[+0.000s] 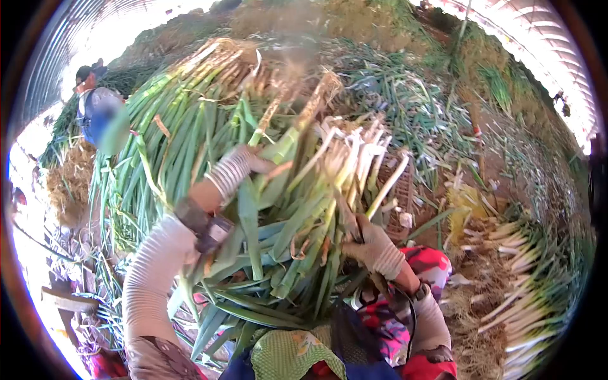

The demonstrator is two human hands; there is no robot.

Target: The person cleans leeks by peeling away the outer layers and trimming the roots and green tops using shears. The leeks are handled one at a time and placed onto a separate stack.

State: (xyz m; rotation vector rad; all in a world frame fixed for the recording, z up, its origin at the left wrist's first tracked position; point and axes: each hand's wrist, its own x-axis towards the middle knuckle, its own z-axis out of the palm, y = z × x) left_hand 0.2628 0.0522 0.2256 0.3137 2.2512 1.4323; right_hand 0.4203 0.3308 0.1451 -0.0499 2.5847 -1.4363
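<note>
Gloved hands clutch a bundle of green onions amid a harvest heap.

A large pile of cut green onions [183, 107] fills the ground ahead, a second person [95, 107] working beyond it at far left. Held up close before the camera is the bundle of green onions [304, 209], white stalks pointing away. The left hand [237, 168] is closed around its upper leaves; the right hand [373, 244] grips its lower side. More trimmed onions [525, 278] lie at right.
</note>
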